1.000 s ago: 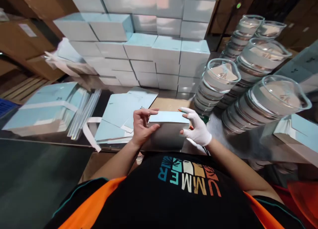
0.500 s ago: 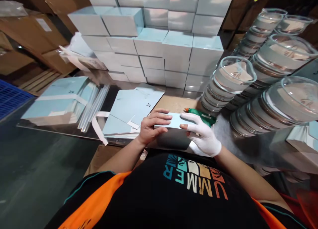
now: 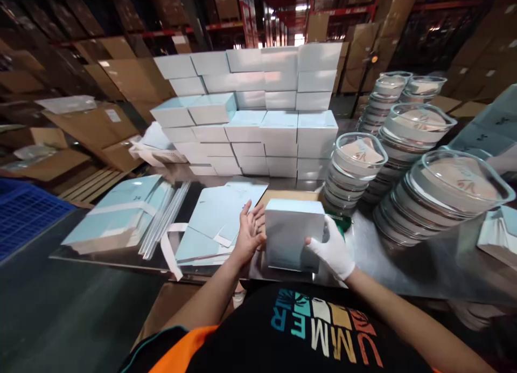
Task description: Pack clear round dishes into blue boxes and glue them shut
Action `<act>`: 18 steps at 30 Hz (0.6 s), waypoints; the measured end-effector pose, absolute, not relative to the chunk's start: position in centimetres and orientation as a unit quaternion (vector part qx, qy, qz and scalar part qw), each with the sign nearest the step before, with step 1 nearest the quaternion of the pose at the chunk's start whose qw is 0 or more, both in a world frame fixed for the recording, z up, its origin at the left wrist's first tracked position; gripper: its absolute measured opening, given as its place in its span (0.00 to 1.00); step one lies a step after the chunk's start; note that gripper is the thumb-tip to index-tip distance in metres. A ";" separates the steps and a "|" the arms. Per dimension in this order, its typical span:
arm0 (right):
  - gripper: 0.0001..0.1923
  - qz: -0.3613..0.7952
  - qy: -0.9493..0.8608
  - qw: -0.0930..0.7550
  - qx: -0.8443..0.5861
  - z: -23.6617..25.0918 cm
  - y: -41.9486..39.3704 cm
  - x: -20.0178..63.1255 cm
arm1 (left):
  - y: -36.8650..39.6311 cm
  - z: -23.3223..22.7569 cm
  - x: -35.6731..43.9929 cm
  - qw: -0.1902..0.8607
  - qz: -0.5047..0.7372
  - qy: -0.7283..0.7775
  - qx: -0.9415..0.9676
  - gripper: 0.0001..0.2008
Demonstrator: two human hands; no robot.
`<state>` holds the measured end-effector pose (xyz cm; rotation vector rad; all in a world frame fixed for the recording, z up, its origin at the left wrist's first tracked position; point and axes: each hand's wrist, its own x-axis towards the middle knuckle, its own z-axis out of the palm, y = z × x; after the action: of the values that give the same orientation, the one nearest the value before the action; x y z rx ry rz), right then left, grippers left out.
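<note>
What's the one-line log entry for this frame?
left hand: flat against box side | right hand: gloved, gripping pale blue box | box: raised off table | behind: stacked boxes

1. Bench (image 3: 404,270) back edge: wall of stacked boxes (image 3: 258,119), no way thru.
2. Right side: glass bowl stacks (image 3: 404,163) packed close, block reach.
3. Left half: flat cartons (image 3: 214,222) + bundle (image 3: 117,216), low, hand passes over.
4. Front-right edge bare.

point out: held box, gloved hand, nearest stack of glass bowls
light blue box (image 3: 294,235), head view, on its near face.
right hand (image 3: 333,250), head view, on the white glove's back.
nearest stack of glass bowls (image 3: 434,203), head view, on the stack's side wall.
</note>
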<state>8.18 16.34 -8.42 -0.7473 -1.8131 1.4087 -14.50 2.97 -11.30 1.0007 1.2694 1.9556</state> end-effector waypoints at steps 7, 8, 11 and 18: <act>0.52 0.547 -0.676 0.411 -0.274 -5.5 16.9 8.6 | 2.7 -13.6 -10.4 0.562 0.666 0.443 0.208 0.46; 0.53 0.551 -0.684 0.401 -0.259 -5.8 17.0 8.7 | 3.1 -13.1 -10.4 0.570 0.673 0.434 0.183 0.43; 0.56 0.573 -0.698 0.362 -0.232 -7.6 17.2 9.2 | 5.5 -9.7 -12.9 0.544 0.697 0.435 0.172 0.36; 0.39 0.544 -0.751 0.267 -0.264 -10.2 16.6 10.0 | 16.3 6.0 -26.0 0.360 0.802 0.446 0.169 0.19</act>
<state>10.04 16.64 -10.25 -0.7122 -2.0267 1.4681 -25.99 16.33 6.00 0.4345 1.1492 2.0669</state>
